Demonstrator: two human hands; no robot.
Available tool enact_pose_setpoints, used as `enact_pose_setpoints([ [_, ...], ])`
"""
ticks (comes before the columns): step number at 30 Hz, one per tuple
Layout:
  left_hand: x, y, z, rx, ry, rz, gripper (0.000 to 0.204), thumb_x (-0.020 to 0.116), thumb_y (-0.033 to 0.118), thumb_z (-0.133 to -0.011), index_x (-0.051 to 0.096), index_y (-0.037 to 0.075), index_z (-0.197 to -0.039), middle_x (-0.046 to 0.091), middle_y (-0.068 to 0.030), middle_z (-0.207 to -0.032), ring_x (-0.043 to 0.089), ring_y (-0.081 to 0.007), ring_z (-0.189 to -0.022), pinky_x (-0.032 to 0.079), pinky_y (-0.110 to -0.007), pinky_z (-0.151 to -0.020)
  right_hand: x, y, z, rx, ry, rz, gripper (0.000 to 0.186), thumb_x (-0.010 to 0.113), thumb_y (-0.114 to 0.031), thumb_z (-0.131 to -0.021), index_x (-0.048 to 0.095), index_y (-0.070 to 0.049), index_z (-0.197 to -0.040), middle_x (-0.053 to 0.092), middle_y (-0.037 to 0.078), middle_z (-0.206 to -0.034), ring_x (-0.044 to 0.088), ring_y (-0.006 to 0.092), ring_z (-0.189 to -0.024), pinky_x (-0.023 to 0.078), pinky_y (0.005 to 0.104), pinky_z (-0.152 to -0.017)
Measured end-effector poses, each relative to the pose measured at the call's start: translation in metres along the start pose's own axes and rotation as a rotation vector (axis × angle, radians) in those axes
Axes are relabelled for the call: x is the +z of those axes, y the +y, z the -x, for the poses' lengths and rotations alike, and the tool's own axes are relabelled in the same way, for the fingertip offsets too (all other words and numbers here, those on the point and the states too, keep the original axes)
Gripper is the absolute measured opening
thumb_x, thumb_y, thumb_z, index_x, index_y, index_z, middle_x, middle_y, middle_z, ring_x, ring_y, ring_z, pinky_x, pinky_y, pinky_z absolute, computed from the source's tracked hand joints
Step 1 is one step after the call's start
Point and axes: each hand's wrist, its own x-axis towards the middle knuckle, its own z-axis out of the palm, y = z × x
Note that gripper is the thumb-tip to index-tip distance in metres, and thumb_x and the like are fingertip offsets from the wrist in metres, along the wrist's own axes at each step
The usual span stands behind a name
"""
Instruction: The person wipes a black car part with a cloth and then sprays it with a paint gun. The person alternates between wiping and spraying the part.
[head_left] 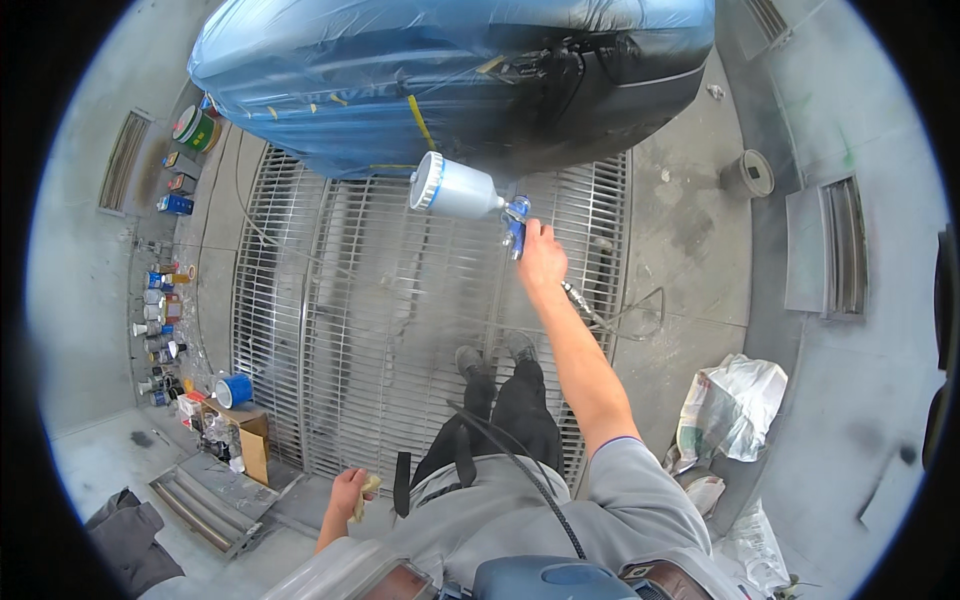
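My right hand [543, 258] is wrapped round the handle of a paint spray gun [517, 222], out in front of me. The gun has a blue body and a pale grey cup [455, 187], which points to the left. An air hose [588, 308] runs from below the hand toward the floor on the right. Beyond the gun stands a car [640, 95] with a dark panel showing, mostly wrapped in blue masking film [330, 70] with yellow tape strips. Low at my left side, my left hand [347, 490] is closed on a crumpled yellowish cloth [367, 492].
Metal floor grating [350, 370] lies underfoot. Along the left wall stand several cans and bottles [160, 325], a green bucket [197, 130] and a cardboard box [250, 440]. At the right are a grey bucket [748, 175] and a crumpled plastic sheet [730, 405].
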Motion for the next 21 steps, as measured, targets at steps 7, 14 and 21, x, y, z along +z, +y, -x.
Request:
enact_pose_setpoints([
  [7, -0.028, -0.006, -0.001, 0.013, 0.018, -0.072, 0.041, 0.066, 0.030, -0.103, 0.068, -0.003, -0.127, 0.074, -0.0135, -0.100, 0.070, -0.0216, -0.064, 0.058, -0.034, -0.056, 0.061, -0.058, 0.011, -0.057, -0.089, -0.272, 0.053, 0.075, -0.004, -0.077, 0.049, -0.010, -0.122, 0.064, 0.018, -0.111, 0.072, 0.0425, -0.090, 0.060, 0.0521, -0.075],
  [14, -0.038, 0.001, -0.005, 0.002, 0.037, -0.108, 0.042, 0.066, 0.029, -0.103, 0.068, -0.004, -0.129, 0.073, -0.0145, -0.103, 0.071, -0.0229, -0.066, 0.059, -0.035, -0.057, 0.097, -0.084, 0.013, -0.141, -0.097, -0.695, 0.043, 0.068, -0.010, -0.085, 0.059, -0.013, -0.127, 0.068, 0.020, -0.121, 0.067, 0.0457, -0.108, 0.054, 0.0546, -0.088],
  [21, -0.032, 0.010, -0.021, 0.049, 0.000, -0.142, 0.039, 0.064, 0.028, -0.103, 0.069, -0.004, -0.126, 0.074, -0.0138, -0.101, 0.071, -0.0226, -0.067, 0.060, -0.035, -0.058, 0.080, -0.042, 0.010, -0.125, -0.050, -0.387, 0.042, 0.073, -0.008, -0.082, 0.053, -0.013, -0.119, 0.067, 0.019, -0.106, 0.070, 0.0442, -0.092, 0.056, 0.0544, -0.075],
])
